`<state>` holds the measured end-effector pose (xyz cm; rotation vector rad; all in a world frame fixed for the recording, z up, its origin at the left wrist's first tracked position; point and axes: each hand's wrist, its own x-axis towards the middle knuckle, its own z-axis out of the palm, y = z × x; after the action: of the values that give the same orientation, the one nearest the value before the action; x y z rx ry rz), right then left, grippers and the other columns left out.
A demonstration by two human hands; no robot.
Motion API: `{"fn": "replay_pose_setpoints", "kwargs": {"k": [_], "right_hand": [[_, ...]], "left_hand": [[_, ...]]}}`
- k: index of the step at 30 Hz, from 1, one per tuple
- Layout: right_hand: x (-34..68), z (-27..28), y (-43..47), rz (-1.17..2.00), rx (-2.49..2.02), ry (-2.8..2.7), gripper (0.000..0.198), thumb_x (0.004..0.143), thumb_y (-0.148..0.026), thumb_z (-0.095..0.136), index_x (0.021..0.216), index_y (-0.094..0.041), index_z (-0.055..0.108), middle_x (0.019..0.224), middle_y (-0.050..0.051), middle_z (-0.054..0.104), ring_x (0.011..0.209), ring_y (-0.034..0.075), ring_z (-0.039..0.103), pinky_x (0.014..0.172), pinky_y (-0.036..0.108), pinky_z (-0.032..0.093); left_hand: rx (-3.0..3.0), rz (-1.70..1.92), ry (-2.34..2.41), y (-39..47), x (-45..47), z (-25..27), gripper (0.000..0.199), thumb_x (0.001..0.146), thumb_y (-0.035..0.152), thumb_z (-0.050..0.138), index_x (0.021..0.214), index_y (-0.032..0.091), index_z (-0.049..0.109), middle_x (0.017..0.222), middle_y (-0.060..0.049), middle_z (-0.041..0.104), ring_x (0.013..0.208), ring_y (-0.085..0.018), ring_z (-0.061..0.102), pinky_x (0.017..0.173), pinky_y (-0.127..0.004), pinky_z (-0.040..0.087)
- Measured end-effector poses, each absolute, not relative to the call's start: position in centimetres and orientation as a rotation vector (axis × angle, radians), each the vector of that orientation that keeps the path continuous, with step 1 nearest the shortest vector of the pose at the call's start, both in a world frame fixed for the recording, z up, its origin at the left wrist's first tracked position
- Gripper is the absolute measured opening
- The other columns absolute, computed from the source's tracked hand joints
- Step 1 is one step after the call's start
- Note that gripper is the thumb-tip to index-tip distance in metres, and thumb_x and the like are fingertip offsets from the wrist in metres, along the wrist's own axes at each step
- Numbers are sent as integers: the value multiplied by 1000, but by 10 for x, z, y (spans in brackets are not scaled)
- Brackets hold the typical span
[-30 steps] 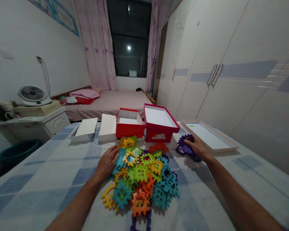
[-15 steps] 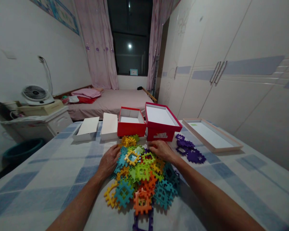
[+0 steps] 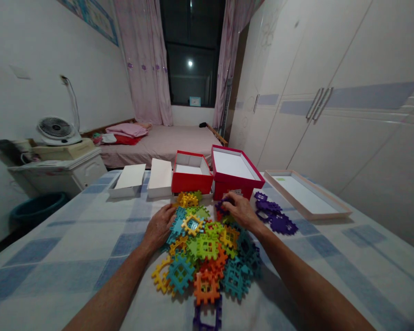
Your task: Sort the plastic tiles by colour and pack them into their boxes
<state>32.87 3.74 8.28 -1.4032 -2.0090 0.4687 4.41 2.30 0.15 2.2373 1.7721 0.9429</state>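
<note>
A heap of plastic interlocking building pieces [image 3: 207,247] in green, teal, yellow and orange lies on the cloth between my hands. My left hand [image 3: 159,226] rests at the heap's left edge, open, its fingers beside a teal piece [image 3: 177,225]. At the far right of the heap, my right hand [image 3: 241,209] has its fingers closed on a purple interlocking piece [image 3: 222,205], partly hidden by the fingers. Several loose purple pieces [image 3: 283,224] lie right of this hand. A purple frame piece [image 3: 207,319] lies at the near end of the heap.
Beyond the heap stand a red box [image 3: 192,183], a magenta box [image 3: 229,177] and two white boxes [image 3: 159,183] [image 3: 124,191]. A shallow box lid [image 3: 313,209] lies to the right. A checked cloth [image 3: 89,257] covers the surface.
My right hand has lifted slightly up from the heap, with the purple piece now showing in its fingers. My left hand stays at the heap's edge. The view has shifted a little.
</note>
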Motion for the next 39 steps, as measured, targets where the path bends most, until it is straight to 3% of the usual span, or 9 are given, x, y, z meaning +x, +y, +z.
{"fn": "replay_pose_setpoints", "kwargs": {"k": [4,11,17,20,25,29,36,39], "right_hand": [[398,83,44,293,-1572,-1815,20,79,-28,48,87,-19,65,83,4,68,77,18,61,72,29,43],[458,77,39,-205,-1822,-1759,32,80,-24,48,103,-11,66,104,15,61,97,26,57,86,36,42],[390,64,12,301,-1675,-2272,26,83,-30,45,84,-19,69,84,7,65,83,21,59,73,29,41],[372,55,10,325,-1717,-2176,24,82,-33,46,87,-17,63,89,9,63,87,22,57,73,31,40],[371,43,16,742,-1558,-1885,14,70,-28,54,80,-19,51,73,1,57,68,16,54,61,26,39],[375,42,15,938,-1333,-1678,20,67,-28,54,85,-19,54,73,-1,59,68,15,56,61,26,42],[430,66,31,518,-1495,-1569,22,71,-30,51,88,-18,60,86,5,65,79,19,61,77,34,46],[459,71,33,149,-1724,-1484,28,70,-29,51,93,-15,61,95,11,62,86,23,59,84,40,45]], "left_hand": [[2231,922,1771,22,44,3,40,89,35,35,110,17,65,124,-9,58,116,-22,54,100,-38,43],[2229,897,1749,20,44,7,44,89,36,33,110,13,64,124,-13,57,115,-24,54,101,-40,42],[2227,901,1782,22,43,3,44,89,37,33,111,14,64,124,-12,57,116,-23,53,101,-39,43],[2241,884,1780,23,42,3,44,89,37,32,111,14,64,124,-12,57,116,-24,53,101,-40,43],[2253,900,1768,22,43,4,45,89,37,33,110,14,64,123,-13,58,115,-24,54,99,-40,44],[2244,935,1752,23,44,3,42,89,38,34,108,16,65,122,-11,58,113,-23,55,99,-39,44],[2242,904,1765,26,41,-1,44,89,38,33,109,14,64,124,-12,57,115,-23,54,101,-40,42],[2267,897,1740,26,41,-2,44,89,37,31,108,15,64,123,-12,57,117,-23,51,103,-40,40]]}}
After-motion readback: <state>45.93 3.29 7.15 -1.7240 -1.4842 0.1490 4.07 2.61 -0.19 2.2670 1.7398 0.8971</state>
